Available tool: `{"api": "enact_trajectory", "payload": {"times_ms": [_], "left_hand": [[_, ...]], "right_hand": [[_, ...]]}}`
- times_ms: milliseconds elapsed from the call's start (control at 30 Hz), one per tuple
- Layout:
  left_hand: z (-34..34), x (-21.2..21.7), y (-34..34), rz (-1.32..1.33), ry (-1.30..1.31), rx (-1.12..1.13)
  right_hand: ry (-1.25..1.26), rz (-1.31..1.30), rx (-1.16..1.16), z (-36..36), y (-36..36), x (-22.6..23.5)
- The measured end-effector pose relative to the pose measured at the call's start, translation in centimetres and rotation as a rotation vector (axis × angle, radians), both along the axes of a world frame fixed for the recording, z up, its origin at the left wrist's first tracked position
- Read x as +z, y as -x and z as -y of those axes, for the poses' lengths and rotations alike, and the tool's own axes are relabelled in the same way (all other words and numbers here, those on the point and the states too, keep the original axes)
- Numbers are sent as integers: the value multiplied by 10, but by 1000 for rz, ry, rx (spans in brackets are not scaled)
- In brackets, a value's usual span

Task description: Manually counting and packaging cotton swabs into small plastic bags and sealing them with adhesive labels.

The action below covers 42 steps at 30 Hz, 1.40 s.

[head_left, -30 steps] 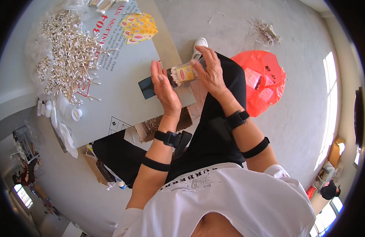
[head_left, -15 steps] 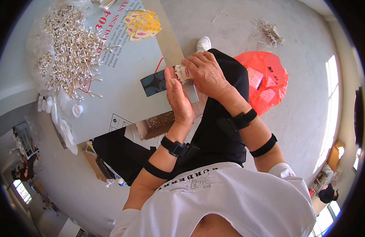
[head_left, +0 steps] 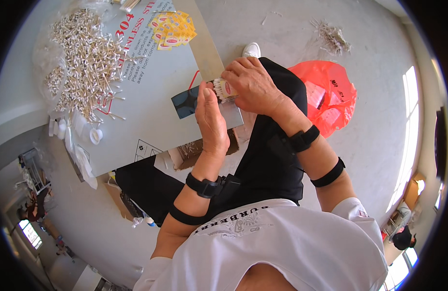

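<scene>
In my right hand is a small bundle of cotton swabs with a yellowish printed wrapper; its fingers close round the wrapper from the right. White swab tips stick out on the bundle's left side. My left hand is held upright and flat beside those tips, fingers stretched out, palm facing the bundle. Both hands are over the near right corner of the grey table. A dark glossy patch lies on the table just left of my left hand. A large heap of loose cotton swabs covers the table's left part.
Yellow printed labels lie spread at the table's far side. Below the near edge stands a cardboard box with swabs in it. A red plastic bag sits on the floor at right, with a pile of scraps beyond.
My left hand has shifted slightly left and tilted back, a little away from the swab tips. My right hand still grips the bundle, moved slightly.
</scene>
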<state>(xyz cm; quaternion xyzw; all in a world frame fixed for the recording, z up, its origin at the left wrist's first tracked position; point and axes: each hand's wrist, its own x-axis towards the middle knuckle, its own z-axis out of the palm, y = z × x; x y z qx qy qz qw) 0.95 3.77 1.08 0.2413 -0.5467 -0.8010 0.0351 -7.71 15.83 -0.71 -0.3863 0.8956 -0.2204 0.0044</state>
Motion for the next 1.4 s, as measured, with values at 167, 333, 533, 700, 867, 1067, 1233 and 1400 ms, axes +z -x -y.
{"api": "enact_trajectory", "payload": {"times_ms": [167, 333, 533, 700, 867, 1067, 1233, 1400], "left_hand": [[14, -6, -2, 69, 138, -73], [5, -4, 2, 52, -39, -19], [10, -12, 15, 81, -193, 26], [33, -13, 33, 210, -336, -93], [30, -20, 19, 154, -269, -28], [19, -21, 31, 195, 37, 18], [7, -29, 44, 227, 161, -62], [-30, -23, 49, 28, -101, -179]], "right_hand": [[-6, -3, 32, 0, 2, 3], [43, 10, 53, 0, 4, -2], [68, 12, 86, 1, 6, -3], [106, -62, 105, 2, 9, -7], [84, -1, 61, -3, 2, -2], [632, 383, -645, -12, -14, -20], [1643, 1245, -926, 3, -30, -47], [1805, 867, -930, -30, -9, -30]]}}
